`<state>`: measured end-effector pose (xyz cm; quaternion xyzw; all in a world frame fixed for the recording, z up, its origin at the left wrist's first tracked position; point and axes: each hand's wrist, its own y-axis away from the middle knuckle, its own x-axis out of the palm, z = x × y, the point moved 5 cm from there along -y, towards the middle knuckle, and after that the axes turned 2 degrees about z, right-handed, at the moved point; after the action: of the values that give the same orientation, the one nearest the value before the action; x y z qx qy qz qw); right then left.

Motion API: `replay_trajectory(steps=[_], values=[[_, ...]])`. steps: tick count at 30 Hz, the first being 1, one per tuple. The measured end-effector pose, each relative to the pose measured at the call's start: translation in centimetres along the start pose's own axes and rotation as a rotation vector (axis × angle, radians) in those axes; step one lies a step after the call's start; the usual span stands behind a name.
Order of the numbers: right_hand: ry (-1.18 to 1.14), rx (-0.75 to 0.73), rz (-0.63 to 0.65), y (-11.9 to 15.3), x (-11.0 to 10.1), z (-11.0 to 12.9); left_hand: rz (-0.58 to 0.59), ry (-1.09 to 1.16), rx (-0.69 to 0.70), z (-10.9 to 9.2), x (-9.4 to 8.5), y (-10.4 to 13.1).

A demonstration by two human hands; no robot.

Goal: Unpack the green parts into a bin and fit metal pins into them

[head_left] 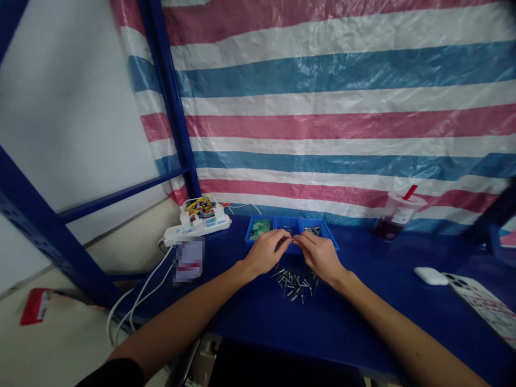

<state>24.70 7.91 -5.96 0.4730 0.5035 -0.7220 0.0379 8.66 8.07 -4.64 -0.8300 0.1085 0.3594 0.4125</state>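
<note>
My left hand (266, 250) and my right hand (319, 255) meet fingertip to fingertip over the front edge of a blue tray (331, 235). Both are closed in a pinch; whatever lies between the fingertips is too small to make out. The tray has three compartments: the left one holds green pieces (261, 227), while the middle and right ones hold small metallic parts (313, 230). Below my hands, a loose pile of thin dark metal pieces (295, 285) is spread on the blue table (258, 317).
At the left are a white power strip (201, 228), a container of yellow packets (199, 207), white cables (147, 293) and a pixelated object (188, 260). To the right are a cup with a red straw (397, 215), a white case (430, 276) and a phone (484, 303).
</note>
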Motion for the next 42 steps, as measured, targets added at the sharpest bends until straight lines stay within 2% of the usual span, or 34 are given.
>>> replay_trajectory(steps=[6,30,42], values=[[-0.066,0.038,-0.046,-0.08,-0.25,0.02,-0.008,-0.049,0.006,-0.05,0.12,-0.01],[-0.115,0.006,0.059,0.14,0.31,-0.01,0.054,-0.056,0.049,-0.03,0.6,0.33],[-0.114,-0.011,0.06,-0.19,-0.28,0.49,-0.008,-0.096,0.022,-0.06,0.25,0.3]])
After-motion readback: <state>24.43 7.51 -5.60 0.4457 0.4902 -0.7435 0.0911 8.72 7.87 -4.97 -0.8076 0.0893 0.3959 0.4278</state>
